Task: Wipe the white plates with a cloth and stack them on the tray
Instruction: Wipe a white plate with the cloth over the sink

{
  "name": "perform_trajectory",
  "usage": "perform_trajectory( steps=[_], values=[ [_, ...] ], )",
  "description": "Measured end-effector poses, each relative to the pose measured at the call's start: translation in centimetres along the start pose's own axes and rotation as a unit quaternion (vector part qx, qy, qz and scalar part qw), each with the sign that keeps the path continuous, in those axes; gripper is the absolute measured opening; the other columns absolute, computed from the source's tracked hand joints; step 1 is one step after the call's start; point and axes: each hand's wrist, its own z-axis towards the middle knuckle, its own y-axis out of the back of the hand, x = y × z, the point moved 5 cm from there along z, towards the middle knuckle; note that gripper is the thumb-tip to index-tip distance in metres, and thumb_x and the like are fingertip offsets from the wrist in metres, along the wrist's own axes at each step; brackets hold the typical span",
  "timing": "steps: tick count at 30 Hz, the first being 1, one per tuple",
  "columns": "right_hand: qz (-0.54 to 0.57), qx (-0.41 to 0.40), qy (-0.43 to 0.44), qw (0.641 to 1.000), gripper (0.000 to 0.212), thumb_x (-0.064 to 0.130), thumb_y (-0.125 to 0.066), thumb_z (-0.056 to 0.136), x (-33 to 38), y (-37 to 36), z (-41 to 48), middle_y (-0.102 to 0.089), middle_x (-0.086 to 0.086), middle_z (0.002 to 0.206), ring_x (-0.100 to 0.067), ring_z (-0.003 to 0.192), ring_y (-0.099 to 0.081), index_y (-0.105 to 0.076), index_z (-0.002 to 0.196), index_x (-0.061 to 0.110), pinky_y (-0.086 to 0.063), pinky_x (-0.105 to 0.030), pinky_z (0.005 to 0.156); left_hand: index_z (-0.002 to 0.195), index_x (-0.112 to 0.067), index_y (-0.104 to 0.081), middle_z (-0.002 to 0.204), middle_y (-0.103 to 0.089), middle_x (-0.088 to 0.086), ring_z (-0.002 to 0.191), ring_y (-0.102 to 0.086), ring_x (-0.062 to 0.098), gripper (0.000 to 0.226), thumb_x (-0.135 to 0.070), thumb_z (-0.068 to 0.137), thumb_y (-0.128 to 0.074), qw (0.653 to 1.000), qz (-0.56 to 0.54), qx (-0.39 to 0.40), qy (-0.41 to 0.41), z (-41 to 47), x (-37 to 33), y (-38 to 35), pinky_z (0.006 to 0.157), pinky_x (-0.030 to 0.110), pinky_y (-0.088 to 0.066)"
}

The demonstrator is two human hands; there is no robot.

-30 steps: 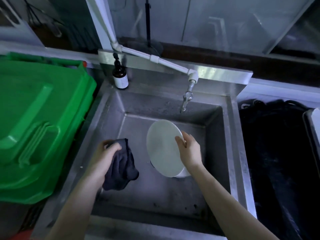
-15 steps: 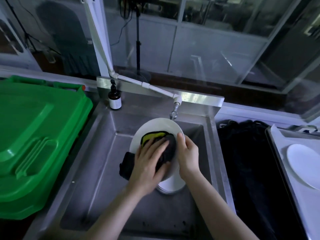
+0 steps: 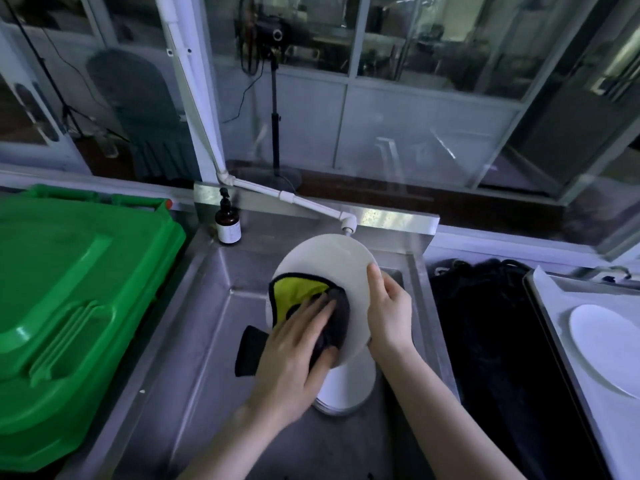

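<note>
My right hand (image 3: 389,313) grips the right rim of a white plate (image 3: 329,261), held tilted above the steel sink (image 3: 194,327). My left hand (image 3: 298,355) presses a dark cloth with a yellow inner side (image 3: 298,292) flat against the plate's face. Below the held plate, a stack of white plates (image 3: 346,389) rests on the sink floor, partly hidden by my hands. At the right edge, one white plate (image 3: 602,348) lies on a paper-lined tray (image 3: 547,296).
A green bin lid (image 3: 76,289) fills the left side. A brown pump bottle (image 3: 228,226) stands at the sink's back left corner. A white pipe tap (image 3: 346,226) sits just behind the held plate. A black bag-lined bin (image 3: 485,341) lies between sink and tray.
My left hand brought the cloth from the sink's left side onto the plate and now presses it there. The plate has been lifted higher, and the view has tilted up and right.
</note>
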Motion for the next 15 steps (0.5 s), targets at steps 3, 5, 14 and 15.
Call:
perform_trajectory(
  steps=[3, 5, 14, 15],
  values=[
    [0.006, 0.034, 0.006, 0.999, 0.036, 0.040, -0.051, 0.102, -0.1, -0.2, -0.4, -0.071, 0.003, 0.074, -0.009, 0.074, -0.064, -0.074, 0.083, 0.021, -0.053, -0.031, 0.072, 0.152, -0.019, -0.034, 0.159, -0.033, -0.007, 0.148, -0.026, 0.014, 0.057, -0.030, 0.098, -0.045, 0.999, -0.007, -0.009, -0.033, 1.0, -2.8, -0.7, 0.116, 0.041, -0.030],
    [0.025, 0.041, -0.011, 0.999, 0.037, 0.042, -0.052, 0.102, -0.7, -0.4, -1.2, -0.075, -0.001, 0.077, -0.009, 0.075, -0.067, -0.076, 0.079, 0.024, -0.054, -0.029, 0.071, 0.151, -0.017, -0.038, 0.155, -0.039, -0.002, 0.146, -0.031, 0.018, 0.055, -0.030, 0.098, -0.044, 1.000, 0.004, -0.028, -0.009, 3.5, -2.8, 0.1, 0.114, 0.046, -0.032],
    [0.048, -0.046, 0.022, 0.998, 0.051, 0.044, -0.055, 0.097, 2.3, 2.2, 0.1, -0.047, -0.003, 0.064, -0.014, 0.064, -0.040, -0.052, 0.071, 0.000, -0.032, -0.032, 0.065, 0.146, -0.013, -0.044, 0.153, -0.040, -0.001, 0.139, -0.042, 0.023, 0.053, -0.026, 0.095, -0.051, 0.998, 0.038, -0.041, 0.037, 2.7, 1.6, 2.7, 0.109, 0.044, -0.040],
    [0.037, -0.049, 0.029, 0.998, 0.048, 0.043, -0.054, 0.098, 2.6, 2.4, 0.2, -0.049, 0.000, 0.063, -0.013, 0.063, -0.041, -0.056, 0.070, 0.004, -0.033, -0.031, 0.064, 0.147, -0.015, -0.043, 0.154, -0.036, -0.005, 0.140, -0.040, 0.018, 0.054, -0.027, 0.094, -0.048, 0.999, 0.022, -0.039, 0.025, 1.4, 0.7, 2.0, 0.110, 0.041, -0.039]
  ],
)
